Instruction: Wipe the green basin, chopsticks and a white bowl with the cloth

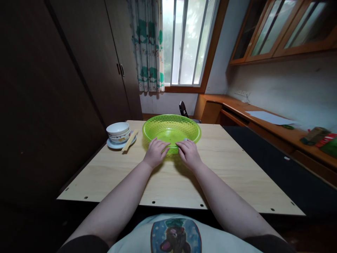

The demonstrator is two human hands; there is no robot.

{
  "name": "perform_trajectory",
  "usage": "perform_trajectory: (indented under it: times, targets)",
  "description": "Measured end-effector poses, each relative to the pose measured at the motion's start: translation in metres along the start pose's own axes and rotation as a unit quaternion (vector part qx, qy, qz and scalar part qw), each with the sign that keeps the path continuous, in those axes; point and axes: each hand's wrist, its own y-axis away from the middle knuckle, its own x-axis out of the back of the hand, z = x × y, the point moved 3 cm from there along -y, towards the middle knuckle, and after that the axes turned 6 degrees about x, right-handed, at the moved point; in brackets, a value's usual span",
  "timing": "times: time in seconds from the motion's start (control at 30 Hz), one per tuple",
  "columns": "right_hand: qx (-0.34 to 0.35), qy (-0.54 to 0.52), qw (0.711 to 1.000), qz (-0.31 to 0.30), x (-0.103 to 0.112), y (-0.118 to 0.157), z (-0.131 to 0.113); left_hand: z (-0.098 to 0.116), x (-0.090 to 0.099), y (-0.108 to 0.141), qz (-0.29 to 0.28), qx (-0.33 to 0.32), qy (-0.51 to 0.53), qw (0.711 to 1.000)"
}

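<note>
A translucent green plastic basin (172, 131) with a dimpled wall stands upright on the wooden tabletop in front of me. My left hand (156, 151) grips its near rim left of centre, fingers curled over the edge. Right of centre, my right hand (188, 153) holds the same rim, with a short gap between the two hands. A small pale grey-blue thing (185, 139) shows just past my right fingers; I cannot make out what it is. The part of the basin behind my hands is hidden.
Left of the basin, stacked bowls (117, 128) sit on a plate (114, 144), with light wooden chopsticks (130, 141) leaning across its right side. The board tabletop (173, 186) has small slots along its edge. Beyond stand a dark chair (183, 109) and a desk (237, 102) on the right.
</note>
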Motion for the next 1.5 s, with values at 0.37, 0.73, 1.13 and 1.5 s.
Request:
perform_trajectory:
  times: [0.37, 0.73, 1.13, 1.5]
  targets:
    - [-0.065, 0.016, 0.996, 0.052, 0.008, 0.003, 0.03, -0.013, 0.004, -0.001, 0.003, 0.063, 0.011, 0.998]
    - [-0.003, 0.001, 1.0, 0.02, 0.004, 0.001, 0.008, -0.018, 0.006, -0.002, 0.01, 0.081, -0.015, 0.997]
    - [-0.037, -0.006, 0.999, 0.033, 0.006, 0.002, 0.018, -0.024, 0.01, -0.001, 0.044, 0.101, -0.017, 0.994]
    - [-0.007, -0.004, 1.0, 0.001, 0.001, -0.001, 0.0, 0.005, 0.004, 0.0, -0.042, 0.012, -0.011, 0.999]
